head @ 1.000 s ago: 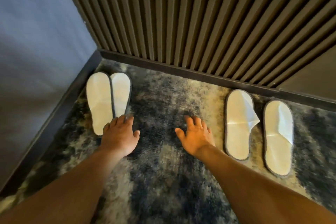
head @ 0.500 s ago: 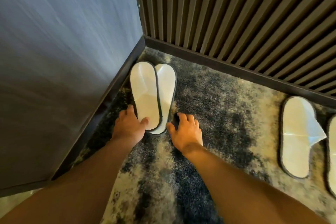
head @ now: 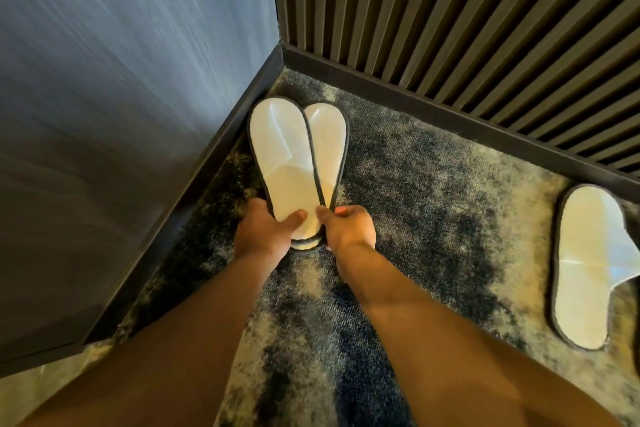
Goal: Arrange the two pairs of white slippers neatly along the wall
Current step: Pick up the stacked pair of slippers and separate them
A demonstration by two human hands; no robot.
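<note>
Down by the slatted wall [head: 450,28], both hands hide the overlapped pair's [head: 298,156] heels: left hand [head: 263,236] and right hand [head: 349,230] each pinch one. Further along that wall, another slipper [head: 585,270] lies partly cut off.

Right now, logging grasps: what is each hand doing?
Left hand: closed on the heel of the left slipper of the corner pair.
Right hand: closed on the heel of the right slipper beside it.
</note>
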